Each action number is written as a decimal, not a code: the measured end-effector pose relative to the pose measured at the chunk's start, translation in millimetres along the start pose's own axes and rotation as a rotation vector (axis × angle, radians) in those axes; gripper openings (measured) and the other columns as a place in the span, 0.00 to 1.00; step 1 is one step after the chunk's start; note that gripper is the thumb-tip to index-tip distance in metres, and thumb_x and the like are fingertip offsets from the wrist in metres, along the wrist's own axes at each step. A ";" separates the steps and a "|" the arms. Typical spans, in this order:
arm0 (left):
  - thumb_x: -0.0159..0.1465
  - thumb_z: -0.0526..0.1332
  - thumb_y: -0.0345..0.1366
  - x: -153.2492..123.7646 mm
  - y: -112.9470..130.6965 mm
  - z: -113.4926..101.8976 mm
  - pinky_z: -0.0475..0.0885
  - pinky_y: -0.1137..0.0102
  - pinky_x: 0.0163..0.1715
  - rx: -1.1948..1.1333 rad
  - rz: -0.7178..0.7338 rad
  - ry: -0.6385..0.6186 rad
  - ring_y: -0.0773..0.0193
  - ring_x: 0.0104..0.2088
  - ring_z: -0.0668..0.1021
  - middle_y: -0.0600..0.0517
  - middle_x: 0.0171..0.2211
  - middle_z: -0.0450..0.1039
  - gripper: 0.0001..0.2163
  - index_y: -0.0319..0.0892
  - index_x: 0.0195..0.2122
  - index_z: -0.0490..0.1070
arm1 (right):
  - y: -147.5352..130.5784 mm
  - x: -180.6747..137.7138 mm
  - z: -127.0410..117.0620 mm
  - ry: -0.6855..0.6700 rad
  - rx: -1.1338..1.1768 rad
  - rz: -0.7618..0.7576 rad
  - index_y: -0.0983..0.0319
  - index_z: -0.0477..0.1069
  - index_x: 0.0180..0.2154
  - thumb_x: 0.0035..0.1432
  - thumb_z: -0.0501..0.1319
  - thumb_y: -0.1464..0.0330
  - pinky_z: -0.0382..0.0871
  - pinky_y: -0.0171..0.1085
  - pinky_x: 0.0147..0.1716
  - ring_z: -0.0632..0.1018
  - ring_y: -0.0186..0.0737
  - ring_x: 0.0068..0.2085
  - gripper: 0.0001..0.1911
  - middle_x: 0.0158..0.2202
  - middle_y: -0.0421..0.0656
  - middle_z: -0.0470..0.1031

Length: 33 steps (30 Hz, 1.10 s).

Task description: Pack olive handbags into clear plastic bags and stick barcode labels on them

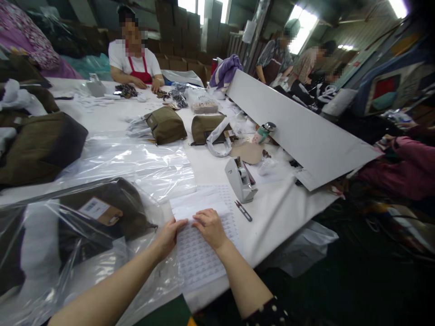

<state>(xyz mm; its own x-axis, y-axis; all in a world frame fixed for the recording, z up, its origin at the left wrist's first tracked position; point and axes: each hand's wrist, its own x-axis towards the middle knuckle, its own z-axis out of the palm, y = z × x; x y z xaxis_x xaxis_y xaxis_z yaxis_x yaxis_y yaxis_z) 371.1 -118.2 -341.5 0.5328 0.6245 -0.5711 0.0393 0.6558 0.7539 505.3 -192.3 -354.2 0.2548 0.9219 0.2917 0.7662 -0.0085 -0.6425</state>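
white paper (193,203): is lying over the printed sheet (204,267) on the table (285,217)
left hand (169,237): is holding its near left corner
right hand (211,229): is touching its near edge; grip unclear
snips (244,211): are lying beside the tape dispenser (239,182)

The white table (283,210) carries olive bags (167,125), a tape dispenser (239,183), snips (244,211) and printed sheet (200,260).
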 end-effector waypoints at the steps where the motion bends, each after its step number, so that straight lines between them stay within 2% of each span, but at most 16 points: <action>1: 0.48 0.64 0.35 1.2 -0.6 -0.4 0.71 0.69 0.30 -0.004 0.000 0.007 0.60 0.29 0.77 0.49 0.31 0.76 0.17 0.39 0.40 0.70 | 0.6 1.1 0.4 -0.020 -0.009 -0.015 0.58 0.75 0.36 0.54 0.64 0.67 0.64 0.42 0.45 0.73 0.43 0.42 0.06 0.38 0.43 0.76; 6: 0.50 0.63 0.36 8.0 -2.0 -3.4 0.71 0.67 0.31 0.029 -0.016 0.031 0.57 0.30 0.78 0.47 0.30 0.77 0.12 0.38 0.36 0.72 | 5.4 -3.7 0.3 -0.037 -0.043 -0.119 0.59 0.74 0.36 0.58 0.61 0.65 0.65 0.41 0.44 0.75 0.42 0.41 0.06 0.37 0.45 0.77; 10: 0.52 0.61 0.36 13.5 -3.2 -5.5 0.72 0.66 0.34 0.086 -0.003 0.038 0.55 0.33 0.78 0.45 0.32 0.77 0.11 0.39 0.35 0.72 | 6.3 -7.3 0.6 0.029 -0.058 -0.219 0.60 0.74 0.35 0.60 0.58 0.66 0.65 0.41 0.45 0.75 0.41 0.43 0.07 0.39 0.44 0.77; 14: 0.55 0.58 0.39 12.2 -2.4 -4.8 0.72 0.63 0.34 0.159 0.051 0.026 0.53 0.34 0.78 0.44 0.34 0.78 0.13 0.39 0.39 0.72 | -1.5 -11.0 -2.0 0.133 -0.086 -0.269 0.58 0.73 0.33 0.59 0.59 0.68 0.64 0.46 0.48 0.72 0.44 0.47 0.04 0.41 0.43 0.76; 16: 0.55 0.58 0.41 6.0 2.2 -5.4 0.72 0.62 0.38 0.213 0.112 0.027 0.51 0.38 0.78 0.43 0.37 0.77 0.16 0.38 0.41 0.72 | -6.9 -12.5 -4.2 0.186 -0.048 -0.254 0.58 0.73 0.33 0.58 0.60 0.69 0.64 0.47 0.47 0.72 0.45 0.46 0.04 0.39 0.44 0.76; 18: 0.51 0.62 0.39 -7.3 11.5 -9.5 0.68 0.60 0.46 0.285 0.197 0.067 0.48 0.46 0.75 0.42 0.43 0.75 0.20 0.38 0.44 0.71 | -11.7 -11.4 -5.9 0.222 0.041 -0.184 0.58 0.73 0.32 0.58 0.60 0.68 0.66 0.46 0.45 0.72 0.44 0.43 0.04 0.37 0.45 0.75; 21: 0.46 0.67 0.32 -46.3 31.6 -25.9 0.57 0.61 0.58 0.421 0.382 0.110 0.49 0.55 0.66 0.43 0.52 0.70 0.26 0.40 0.48 0.70 | -20.3 -1.7 -6.3 0.216 0.215 -0.030 0.58 0.73 0.30 0.57 0.61 0.65 0.68 0.45 0.42 0.73 0.45 0.41 0.05 0.36 0.46 0.74; 24: 0.56 0.60 0.31 -99.6 50.7 -60.7 0.58 0.63 0.58 0.822 0.754 0.076 0.57 0.55 0.67 0.48 0.53 0.68 0.18 0.46 0.49 0.70 | -38.5 17.6 -4.3 0.119 0.353 0.075 0.60 0.72 0.29 0.54 0.62 0.63 0.67 0.43 0.42 0.74 0.44 0.40 0.07 0.35 0.45 0.74; 25: 0.58 0.57 0.30 -116.0 55.7 -77.3 0.61 0.63 0.56 0.969 0.886 0.119 0.59 0.54 0.68 0.48 0.51 0.69 0.16 0.46 0.48 0.69 | -48.0 26.0 -2.8 0.074 0.388 0.092 0.60 0.72 0.29 0.54 0.62 0.62 0.67 0.42 0.42 0.74 0.44 0.40 0.08 0.35 0.44 0.74; 27: 0.61 0.55 0.29 -141.4 62.8 -117.5 0.64 0.63 0.54 1.160 1.066 0.338 0.60 0.53 0.68 0.48 0.49 0.69 0.14 0.46 0.47 0.69 | -73.1 45.8 2.2 -0.032 0.461 0.105 0.61 0.72 0.29 0.54 0.62 0.61 0.66 0.39 0.40 0.74 0.41 0.37 0.09 0.32 0.42 0.74; 28: 0.61 0.55 0.30 -149.3 65.0 -139.6 0.65 0.62 0.53 1.214 1.100 0.480 0.59 0.53 0.68 0.48 0.49 0.70 0.13 0.45 0.47 0.68 | -88.9 57.3 6.4 -0.088 0.503 0.107 0.61 0.72 0.29 0.54 0.61 0.61 0.66 0.38 0.38 0.73 0.40 0.35 0.10 0.30 0.42 0.73; 30: 0.62 0.55 0.33 -155.8 66.5 -182.9 0.64 0.59 0.54 1.306 1.078 0.725 0.57 0.53 0.67 0.47 0.50 0.69 0.14 0.44 0.49 0.67 | -126.6 83.6 19.4 -0.217 0.585 0.101 0.62 0.72 0.29 0.54 0.61 0.60 0.66 0.35 0.34 0.72 0.37 0.31 0.11 0.27 0.40 0.72; 31: 0.62 0.55 0.35 -154.9 65.7 -201.9 0.64 0.57 0.54 1.354 1.042 0.807 0.55 0.54 0.67 0.46 0.51 0.68 0.15 0.43 0.51 0.66 | -148.1 98.0 28.7 -0.289 0.617 0.096 0.63 0.72 0.29 0.53 0.61 0.60 0.65 0.34 0.31 0.71 0.35 0.29 0.12 0.26 0.39 0.72; 33: 0.62 0.55 0.39 -148.0 60.6 -230.8 0.64 0.54 0.53 1.449 0.965 0.887 0.51 0.56 0.65 0.46 0.54 0.66 0.17 0.43 0.53 0.65 | -193.7 128.2 53.2 -0.448 0.653 0.087 0.63 0.72 0.28 0.52 0.61 0.61 0.64 0.32 0.26 0.69 0.33 0.26 0.12 0.23 0.38 0.70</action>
<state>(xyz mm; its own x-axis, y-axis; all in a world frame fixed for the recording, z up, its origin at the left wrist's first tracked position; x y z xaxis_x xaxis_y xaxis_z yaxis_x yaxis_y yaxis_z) 99.6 -73.0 -286.3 0.3087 0.8072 0.5031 0.8406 -0.4790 0.2528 358.2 -51.9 -230.1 -0.0701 0.9975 -0.0024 0.2189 0.0130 -0.9757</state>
